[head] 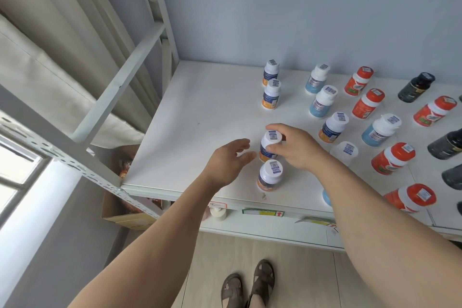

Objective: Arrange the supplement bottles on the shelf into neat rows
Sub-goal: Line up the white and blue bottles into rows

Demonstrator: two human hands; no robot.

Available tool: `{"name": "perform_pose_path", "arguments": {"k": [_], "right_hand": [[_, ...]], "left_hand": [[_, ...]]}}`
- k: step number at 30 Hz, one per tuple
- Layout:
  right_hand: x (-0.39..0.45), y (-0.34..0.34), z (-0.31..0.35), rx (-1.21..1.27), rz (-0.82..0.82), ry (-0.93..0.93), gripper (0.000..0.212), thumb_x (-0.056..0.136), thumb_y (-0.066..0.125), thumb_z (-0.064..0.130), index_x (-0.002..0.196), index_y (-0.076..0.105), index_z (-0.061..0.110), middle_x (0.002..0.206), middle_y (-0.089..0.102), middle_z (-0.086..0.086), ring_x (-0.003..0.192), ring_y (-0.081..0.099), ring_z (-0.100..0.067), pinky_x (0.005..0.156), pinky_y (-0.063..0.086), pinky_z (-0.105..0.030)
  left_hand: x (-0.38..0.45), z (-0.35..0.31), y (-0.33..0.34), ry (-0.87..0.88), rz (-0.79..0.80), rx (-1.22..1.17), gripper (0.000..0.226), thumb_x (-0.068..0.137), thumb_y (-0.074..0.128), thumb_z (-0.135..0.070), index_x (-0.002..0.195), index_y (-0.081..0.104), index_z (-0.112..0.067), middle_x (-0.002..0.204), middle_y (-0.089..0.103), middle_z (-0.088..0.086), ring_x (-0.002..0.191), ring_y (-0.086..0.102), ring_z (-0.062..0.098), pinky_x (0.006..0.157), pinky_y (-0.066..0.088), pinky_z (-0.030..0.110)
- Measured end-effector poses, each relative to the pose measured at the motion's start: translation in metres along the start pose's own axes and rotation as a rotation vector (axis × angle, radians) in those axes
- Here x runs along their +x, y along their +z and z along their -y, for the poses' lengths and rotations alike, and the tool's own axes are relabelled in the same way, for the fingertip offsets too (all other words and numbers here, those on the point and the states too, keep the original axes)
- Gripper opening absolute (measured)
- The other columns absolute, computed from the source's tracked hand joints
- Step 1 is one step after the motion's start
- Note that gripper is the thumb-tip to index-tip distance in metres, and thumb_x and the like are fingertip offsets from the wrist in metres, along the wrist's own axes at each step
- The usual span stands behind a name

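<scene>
left grip (231, 157): fingers relaxed | right grip (291, 146): seemingly curled, holding

Cardboard box (120, 215) below left; curtain (50, 40); sandals (250, 285); perhaps window (17, 170).

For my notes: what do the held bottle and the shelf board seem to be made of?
Held bottle: probably plastic, going by the smooth white cap and glossy printed blue-and-orange label. Shelf board: flat matte white, perhaps laminate or painted board; the look leaves it open. The right hand grips the bottle.
</scene>
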State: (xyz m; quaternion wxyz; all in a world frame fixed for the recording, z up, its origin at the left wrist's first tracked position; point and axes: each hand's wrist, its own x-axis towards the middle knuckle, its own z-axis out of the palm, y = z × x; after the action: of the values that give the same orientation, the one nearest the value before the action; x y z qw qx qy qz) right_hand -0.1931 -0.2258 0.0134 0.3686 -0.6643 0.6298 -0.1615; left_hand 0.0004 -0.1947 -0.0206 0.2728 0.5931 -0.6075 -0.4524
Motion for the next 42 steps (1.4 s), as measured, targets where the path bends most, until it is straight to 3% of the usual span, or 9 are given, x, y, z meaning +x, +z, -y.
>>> {"name": "perform_pose_path", "arguments": {"k": [5,8,10,13,20,29,33,38,42], "right_hand": [[0.013,-0.015,0.006,0.047,-0.041,-0.009,0.056,0.08,0.076,0.028,0.132,0.056,0.025,0.121,0.064,0.003,0.105,0.06,-0.015,0.091,0.046,-0.028],[0.015,-0.025,0.014,0.036,-0.043,-0.033,0.048,0.08,0.077,0.031,0.125,0.062,0.021,0.111,0.065,0.003,0.101,0.061,-0.016,0.086,0.045,-0.027],[0.015,-0.03,0.019,0.051,-0.045,-0.047,0.043,0.08,0.077,0.034,0.119,0.065,0.02,0.11,0.068,0.0,0.1,0.062,-0.018,0.088,0.046,-0.03],[0.014,-0.037,0.023,0.046,-0.053,-0.054,0.037,0.081,0.075,0.035,0.111,0.068,0.015,0.105,0.069,-0.005,0.096,0.063,-0.022,0.087,0.047,-0.034],[0.013,-0.043,0.016,0.086,-0.079,-0.061,0.034,0.08,0.074,0.041,0.094,0.07,0.01,0.092,0.07,-0.011,0.089,0.063,-0.03,0.08,0.05,-0.04],[0.008,-0.039,0.012,0.097,-0.055,-0.07,0.031,0.085,0.072,0.035,0.111,0.068,0.019,0.099,0.067,0.003,0.093,0.061,-0.018,0.084,0.047,-0.032],[0.013,-0.031,0.004,0.114,-0.035,-0.055,0.039,0.081,0.076,0.03,0.117,0.065,0.02,0.106,0.068,0.003,0.095,0.063,-0.016,0.086,0.048,-0.03],[0.013,-0.016,-0.003,0.089,-0.055,-0.016,0.053,0.078,0.079,0.023,0.127,0.059,0.021,0.12,0.063,0.003,0.103,0.061,-0.015,0.094,0.047,-0.031],[0.011,-0.009,-0.005,0.066,-0.059,-0.005,0.052,0.077,0.078,0.02,0.126,0.059,0.021,0.12,0.061,0.004,0.103,0.059,-0.013,0.093,0.045,-0.028]], "left_hand": [[0.014,-0.006,0.005,-0.049,0.084,-0.105,0.059,0.084,0.071,-0.041,0.137,0.052,-0.023,0.136,0.056,-0.005,0.125,0.05,0.009,0.106,0.039,0.027],[0.021,-0.013,0.008,-0.024,0.143,-0.152,0.05,0.077,0.075,-0.046,0.124,0.061,-0.033,0.124,0.064,-0.01,0.118,0.056,0.011,0.106,0.043,0.036],[0.024,-0.018,0.01,-0.001,0.163,-0.205,0.04,0.082,0.075,-0.034,0.12,0.064,-0.028,0.114,0.07,-0.009,0.111,0.062,0.013,0.104,0.045,0.038],[0.026,-0.025,0.011,-0.001,0.203,-0.301,0.037,0.084,0.074,-0.024,0.12,0.066,-0.022,0.112,0.072,-0.004,0.11,0.064,0.017,0.104,0.045,0.038],[0.026,-0.032,0.014,-0.053,0.259,-0.343,0.04,0.084,0.073,-0.026,0.123,0.065,-0.019,0.116,0.071,-0.001,0.115,0.062,0.017,0.104,0.042,0.03],[0.023,-0.032,0.017,-0.077,0.214,-0.35,0.038,0.083,0.075,-0.02,0.119,0.066,-0.019,0.111,0.073,-0.002,0.109,0.065,0.013,0.097,0.045,0.025],[0.028,-0.029,0.016,-0.041,0.168,-0.184,0.037,0.078,0.079,-0.031,0.114,0.068,-0.028,0.109,0.071,-0.011,0.109,0.063,0.011,0.1,0.047,0.031],[0.035,-0.017,0.01,-0.062,0.097,-0.039,0.059,0.084,0.074,-0.033,0.137,0.052,-0.018,0.131,0.059,-0.002,0.119,0.055,0.012,0.103,0.042,0.027],[0.039,-0.013,0.004,-0.046,0.097,-0.022,0.058,0.086,0.071,-0.031,0.138,0.05,-0.017,0.131,0.059,-0.001,0.118,0.055,0.013,0.099,0.04,0.022]]}}
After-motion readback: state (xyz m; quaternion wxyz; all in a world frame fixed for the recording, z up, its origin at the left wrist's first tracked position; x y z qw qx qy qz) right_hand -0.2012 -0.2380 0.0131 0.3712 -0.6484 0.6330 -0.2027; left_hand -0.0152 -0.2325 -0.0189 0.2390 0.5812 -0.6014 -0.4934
